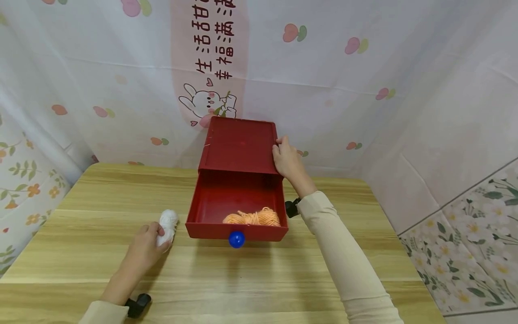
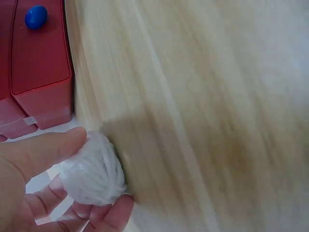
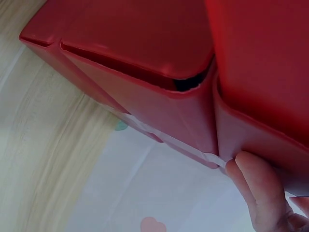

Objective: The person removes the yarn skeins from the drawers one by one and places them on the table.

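In the head view, a red drawer box stands at the table's back with its drawer pulled out. A blue round knob sits on the drawer front. Inside, against that front, lies a bundle of orange yarn. Left of the drawer, my left hand grips a bundle of white yarn. The left wrist view shows the white yarn between thumb and fingers. My right hand holds the box's right side; its bent fingers touch the red wall there.
The wooden table has a patterned cloth hanging right behind the box. Another flowered cloth runs along the right. A black wrist device is by the left sleeve, with another near the right one.
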`<state>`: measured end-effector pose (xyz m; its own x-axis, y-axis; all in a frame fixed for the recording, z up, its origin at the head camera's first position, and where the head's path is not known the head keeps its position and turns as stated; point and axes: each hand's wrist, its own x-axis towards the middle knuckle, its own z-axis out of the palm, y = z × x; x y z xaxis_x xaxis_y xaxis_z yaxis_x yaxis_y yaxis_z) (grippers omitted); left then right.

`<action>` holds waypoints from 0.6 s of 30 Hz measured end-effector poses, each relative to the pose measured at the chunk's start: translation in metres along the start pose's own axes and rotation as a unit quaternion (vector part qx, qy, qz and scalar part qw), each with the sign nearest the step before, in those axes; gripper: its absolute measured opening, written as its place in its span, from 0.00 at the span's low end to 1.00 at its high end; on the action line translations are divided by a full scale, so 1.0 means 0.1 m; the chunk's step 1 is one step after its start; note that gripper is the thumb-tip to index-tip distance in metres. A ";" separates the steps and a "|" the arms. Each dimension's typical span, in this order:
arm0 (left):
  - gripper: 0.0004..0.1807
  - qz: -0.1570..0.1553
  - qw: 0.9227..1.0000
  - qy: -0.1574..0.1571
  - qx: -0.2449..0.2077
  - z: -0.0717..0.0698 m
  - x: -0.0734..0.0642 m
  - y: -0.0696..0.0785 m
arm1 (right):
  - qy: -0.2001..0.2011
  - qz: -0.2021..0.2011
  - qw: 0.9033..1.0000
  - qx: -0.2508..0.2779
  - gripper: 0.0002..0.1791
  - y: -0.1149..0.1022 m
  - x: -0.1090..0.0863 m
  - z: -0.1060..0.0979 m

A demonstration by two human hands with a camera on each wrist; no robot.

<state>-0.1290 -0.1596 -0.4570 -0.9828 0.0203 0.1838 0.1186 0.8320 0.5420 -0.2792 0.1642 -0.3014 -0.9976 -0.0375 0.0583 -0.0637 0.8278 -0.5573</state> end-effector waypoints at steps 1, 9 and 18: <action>0.17 0.000 1.000 -0.003 -0.001 0.00 0.00 0.00 | 0.000 0.000 1.000 -0.001 0.22 0.00 0.00 0.00; 0.16 -0.007 1.000 -0.023 -0.010 0.01 0.02 0.02 | -0.005 -0.003 1.000 0.007 0.22 0.00 -0.01 -0.01; 0.15 -0.036 0.994 -0.103 -0.025 -0.17 0.03 0.07 | -0.011 0.003 1.000 0.003 0.21 -0.02 -0.03 -0.03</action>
<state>-0.1291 -0.1632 -0.4388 -0.9965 0.0800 -0.0258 0.0495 0.8064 0.5893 -0.2765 0.1643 -0.2981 -0.9984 -0.0441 0.0363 -0.0569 0.8245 -0.5629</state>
